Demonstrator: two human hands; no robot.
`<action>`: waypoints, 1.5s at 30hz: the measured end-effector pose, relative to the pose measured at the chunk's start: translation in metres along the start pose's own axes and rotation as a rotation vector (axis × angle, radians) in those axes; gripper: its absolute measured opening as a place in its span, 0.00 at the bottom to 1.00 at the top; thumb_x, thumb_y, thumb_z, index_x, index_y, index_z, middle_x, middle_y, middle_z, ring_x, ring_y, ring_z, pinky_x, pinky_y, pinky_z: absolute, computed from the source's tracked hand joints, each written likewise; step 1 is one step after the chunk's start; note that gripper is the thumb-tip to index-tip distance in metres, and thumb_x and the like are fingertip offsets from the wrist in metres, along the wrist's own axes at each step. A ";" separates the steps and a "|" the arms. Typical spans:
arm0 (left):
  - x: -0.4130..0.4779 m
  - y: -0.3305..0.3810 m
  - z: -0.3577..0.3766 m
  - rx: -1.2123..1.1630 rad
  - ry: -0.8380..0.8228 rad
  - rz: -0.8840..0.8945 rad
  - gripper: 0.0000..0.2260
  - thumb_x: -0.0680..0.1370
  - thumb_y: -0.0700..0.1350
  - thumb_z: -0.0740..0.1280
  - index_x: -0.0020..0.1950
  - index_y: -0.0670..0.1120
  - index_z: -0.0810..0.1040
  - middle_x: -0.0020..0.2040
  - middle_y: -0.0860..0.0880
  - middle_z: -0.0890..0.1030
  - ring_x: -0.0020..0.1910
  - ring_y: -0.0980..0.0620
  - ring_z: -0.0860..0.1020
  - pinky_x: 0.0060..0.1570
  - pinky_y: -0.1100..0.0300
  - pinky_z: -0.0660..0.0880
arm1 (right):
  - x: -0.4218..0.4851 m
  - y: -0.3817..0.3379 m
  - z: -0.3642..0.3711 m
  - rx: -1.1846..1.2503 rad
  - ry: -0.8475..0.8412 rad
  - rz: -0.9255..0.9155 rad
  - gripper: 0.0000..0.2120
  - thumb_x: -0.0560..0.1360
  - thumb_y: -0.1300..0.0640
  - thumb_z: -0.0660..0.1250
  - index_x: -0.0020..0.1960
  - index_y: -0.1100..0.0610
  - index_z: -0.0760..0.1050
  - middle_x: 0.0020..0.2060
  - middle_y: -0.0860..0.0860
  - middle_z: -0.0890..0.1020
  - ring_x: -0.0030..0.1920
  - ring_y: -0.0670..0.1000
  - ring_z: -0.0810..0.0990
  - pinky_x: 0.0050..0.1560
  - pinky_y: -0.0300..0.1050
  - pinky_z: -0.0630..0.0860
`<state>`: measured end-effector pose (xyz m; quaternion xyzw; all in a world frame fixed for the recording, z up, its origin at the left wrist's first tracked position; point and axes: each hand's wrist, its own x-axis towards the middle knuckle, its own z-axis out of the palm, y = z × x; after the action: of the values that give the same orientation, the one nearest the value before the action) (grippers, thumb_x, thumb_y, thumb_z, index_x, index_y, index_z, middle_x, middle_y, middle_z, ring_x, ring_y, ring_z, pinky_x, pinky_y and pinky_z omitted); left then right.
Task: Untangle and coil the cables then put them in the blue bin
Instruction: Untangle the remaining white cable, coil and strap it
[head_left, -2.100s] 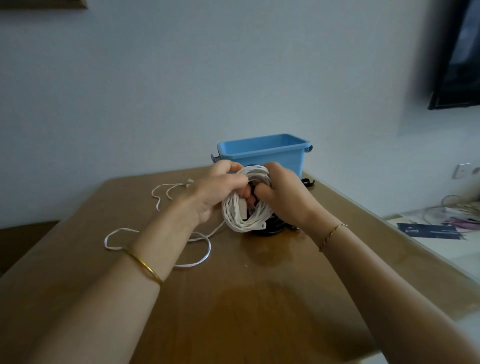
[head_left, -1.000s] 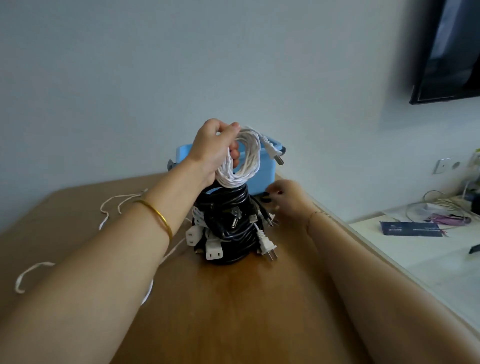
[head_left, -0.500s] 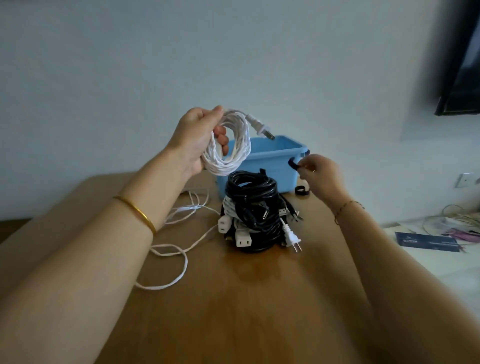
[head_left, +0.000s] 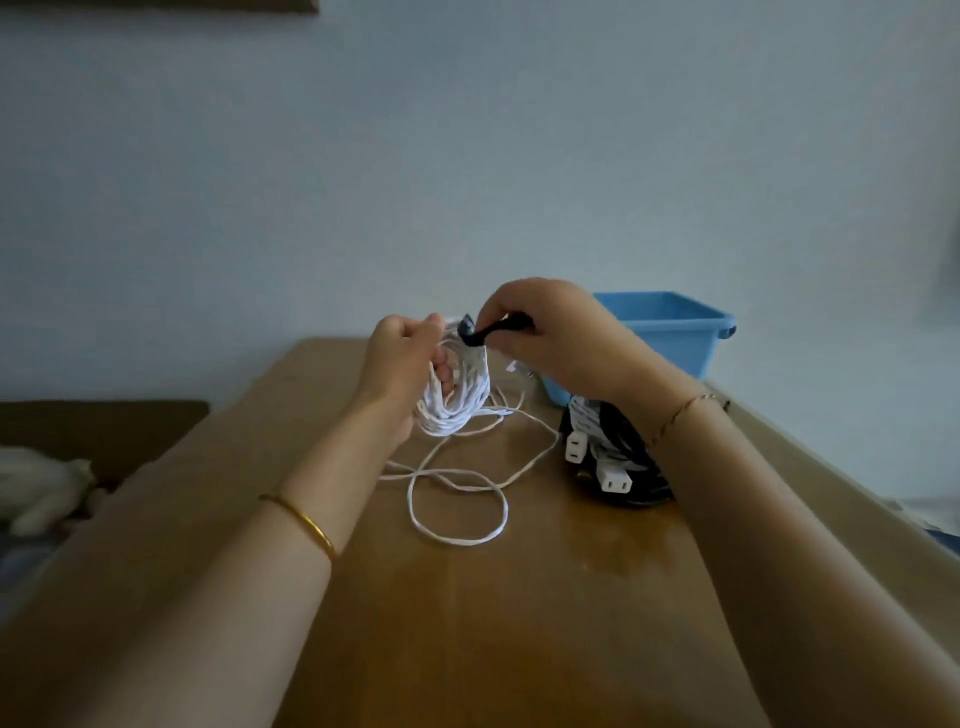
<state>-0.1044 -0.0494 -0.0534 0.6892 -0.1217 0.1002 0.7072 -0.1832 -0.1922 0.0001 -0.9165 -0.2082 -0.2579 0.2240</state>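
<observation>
The white cable coil (head_left: 457, 395) is held aloft, upright, while its loose tail (head_left: 457, 499) loops on the table (head_left: 519, 623). The black cable bundle (head_left: 623, 467) lies just before the blue bin (head_left: 675, 332) — open-topped.

the right hand (head_left: 563, 340) hides the left corner of the blue bin (head_left: 670, 332) and one end of the black strap (head_left: 472, 332). the right forearm (head_left: 727, 467) covers part of the black cable bundle (head_left: 628, 478). fingertips of the left hand (head_left: 397, 366) are partly buried in the white coil (head_left: 465, 402). a pale blurred object (head_left: 39, 483) is cut by the left edge.
</observation>
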 end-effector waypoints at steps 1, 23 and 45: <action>0.002 -0.001 -0.004 -0.005 0.012 0.002 0.16 0.80 0.44 0.61 0.33 0.42 0.69 0.23 0.50 0.72 0.22 0.52 0.71 0.30 0.60 0.69 | 0.005 0.000 0.007 -0.013 -0.041 0.019 0.07 0.75 0.61 0.66 0.51 0.56 0.80 0.42 0.46 0.78 0.43 0.46 0.76 0.47 0.45 0.75; 0.020 -0.012 -0.006 0.451 -0.040 0.251 0.10 0.79 0.52 0.63 0.49 0.45 0.71 0.40 0.50 0.78 0.41 0.50 0.77 0.41 0.55 0.72 | 0.028 0.013 0.053 -0.375 -0.001 0.100 0.08 0.77 0.56 0.62 0.51 0.50 0.79 0.47 0.49 0.77 0.46 0.52 0.77 0.38 0.43 0.68; 0.019 -0.006 -0.001 0.376 -0.170 0.316 0.18 0.80 0.49 0.61 0.38 0.36 0.73 0.31 0.46 0.73 0.30 0.54 0.71 0.35 0.60 0.67 | 0.018 0.022 0.090 -0.586 0.672 0.010 0.15 0.64 0.64 0.75 0.30 0.56 0.68 0.21 0.48 0.68 0.22 0.48 0.60 0.28 0.38 0.56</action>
<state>-0.0841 -0.0494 -0.0535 0.7869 -0.2658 0.1720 0.5297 -0.1243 -0.1582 -0.0654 -0.8075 -0.0376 -0.5885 0.0112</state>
